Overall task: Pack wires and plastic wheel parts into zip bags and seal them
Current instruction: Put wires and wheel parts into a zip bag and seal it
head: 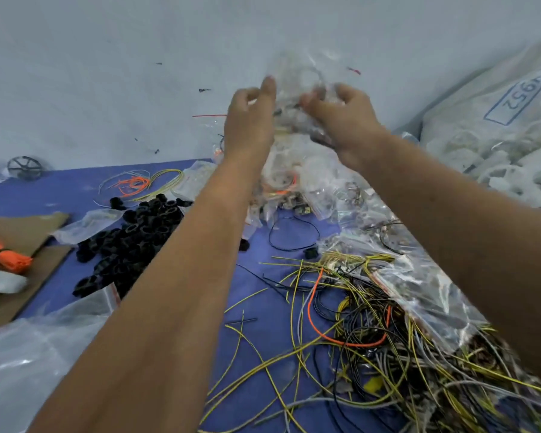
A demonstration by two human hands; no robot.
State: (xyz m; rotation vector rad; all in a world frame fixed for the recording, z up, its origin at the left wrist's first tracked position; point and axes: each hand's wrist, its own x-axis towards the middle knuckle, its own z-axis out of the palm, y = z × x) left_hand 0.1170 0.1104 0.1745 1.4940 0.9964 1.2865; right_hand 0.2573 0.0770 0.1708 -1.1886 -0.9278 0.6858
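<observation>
A clear zip bag (297, 89) is held up between both hands, above a heap of filled clear bags (294, 179). The left hand (250, 120) is raised beside the bag with its fingers curled; whether the plastic is really gripped by it cannot be told, because the picture is blurred there. The right hand (341, 120) is placed on the other side, its fingers bent into the crumpled plastic. What is inside the bag cannot be made out.

Under the right forearm a tangle of yellow, black, grey and orange wires (356, 323) is spread on the blue mat (256, 307), partly covered by a large clear bag (419, 292). Left of the left forearm a pile of black plastic wheel parts (132, 239) is seen. A single grey spoked wheel (24, 167) lies far to the left of the hands.
</observation>
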